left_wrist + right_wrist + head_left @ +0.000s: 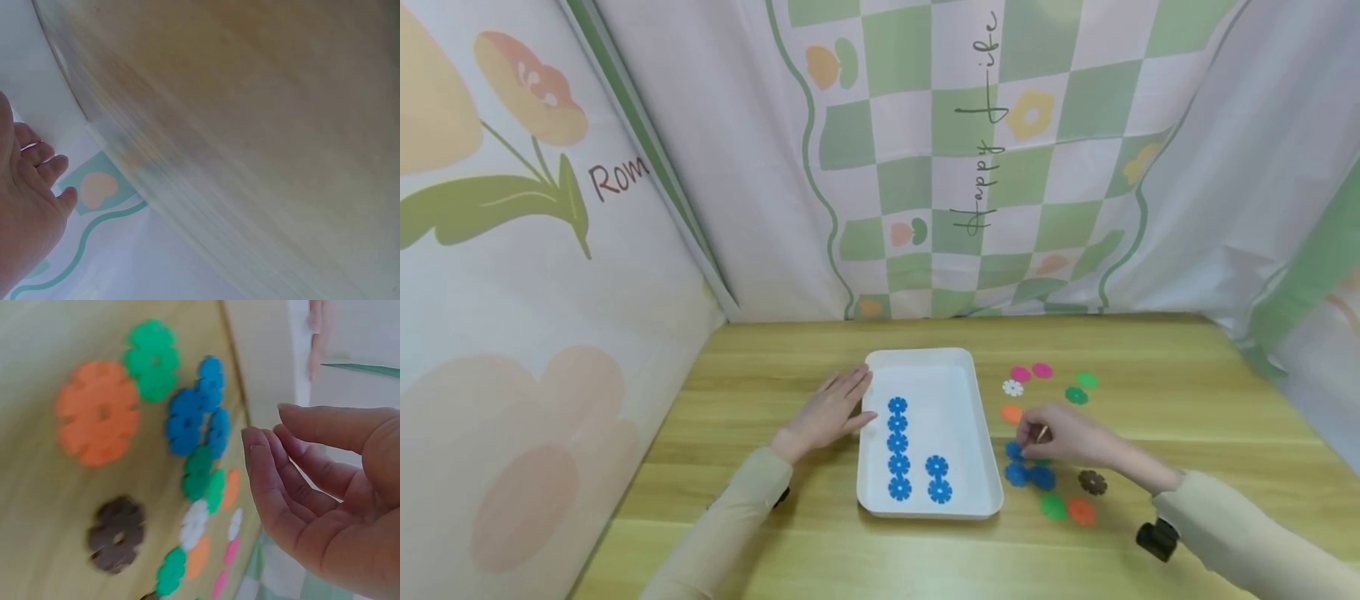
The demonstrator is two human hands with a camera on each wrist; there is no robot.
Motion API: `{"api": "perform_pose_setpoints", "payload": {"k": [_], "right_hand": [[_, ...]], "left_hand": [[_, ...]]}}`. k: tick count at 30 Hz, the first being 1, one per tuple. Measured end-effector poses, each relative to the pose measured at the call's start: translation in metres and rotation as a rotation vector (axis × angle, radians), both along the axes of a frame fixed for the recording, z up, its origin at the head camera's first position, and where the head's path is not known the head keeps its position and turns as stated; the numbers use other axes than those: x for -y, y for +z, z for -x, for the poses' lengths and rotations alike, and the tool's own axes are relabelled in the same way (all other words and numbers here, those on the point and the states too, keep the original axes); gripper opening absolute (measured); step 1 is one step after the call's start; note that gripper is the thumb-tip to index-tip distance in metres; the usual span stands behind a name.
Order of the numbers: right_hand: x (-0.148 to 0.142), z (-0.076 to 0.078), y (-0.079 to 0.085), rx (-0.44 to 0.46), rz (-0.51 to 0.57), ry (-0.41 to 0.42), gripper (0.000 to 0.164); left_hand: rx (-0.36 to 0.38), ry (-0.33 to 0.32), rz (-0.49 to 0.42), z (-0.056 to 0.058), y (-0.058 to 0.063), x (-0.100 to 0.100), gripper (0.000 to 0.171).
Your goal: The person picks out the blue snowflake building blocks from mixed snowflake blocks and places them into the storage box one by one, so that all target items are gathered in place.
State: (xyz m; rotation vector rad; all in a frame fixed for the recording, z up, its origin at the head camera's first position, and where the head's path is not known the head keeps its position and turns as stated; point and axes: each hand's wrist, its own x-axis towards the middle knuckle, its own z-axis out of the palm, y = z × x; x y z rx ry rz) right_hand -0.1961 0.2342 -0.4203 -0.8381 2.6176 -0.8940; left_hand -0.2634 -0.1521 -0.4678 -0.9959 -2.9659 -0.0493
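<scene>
My left hand [829, 415] rests at the left rim of a white tray [936, 383], fingers extended. In the left wrist view that hand [34, 187] shows at the left edge. Inside the tray lie blue snowflake discs in two columns: a longer one [898, 443] on the left and a pair [937, 490] on the right. Just right of the tray, my right hand [1071, 435] hovers over loose blue discs [1042, 477]. From the right wrist, that hand [319, 481] has bent fingers and thumb with nothing visible between them, beside the blue discs [185, 422].
Around the right hand lie an orange disc [1082, 511], a light green one [1054, 507] and a brown one [1093, 482]. Farther back are white [1012, 387], pink [1042, 370] and dark green [1077, 395] discs. A patterned curtain [895, 183] hangs behind the wooden table [775, 358].
</scene>
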Motion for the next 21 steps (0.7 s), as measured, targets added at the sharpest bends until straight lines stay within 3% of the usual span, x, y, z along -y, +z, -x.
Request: {"api": "perform_pose_setpoints", "payload": {"k": [10,21], "right_hand": [[-0.025,-0.013,-0.015,-0.024,-0.051,-0.025,0.015],[-0.025,-0.018,-0.024,0.055,-0.082,-0.107,0.025]], "left_hand": [[0.012,0.005,0.007,0.001,0.0,0.0,0.075],[0.015,0.004,0.004,0.001,0.001,0.0,0.075]]}}
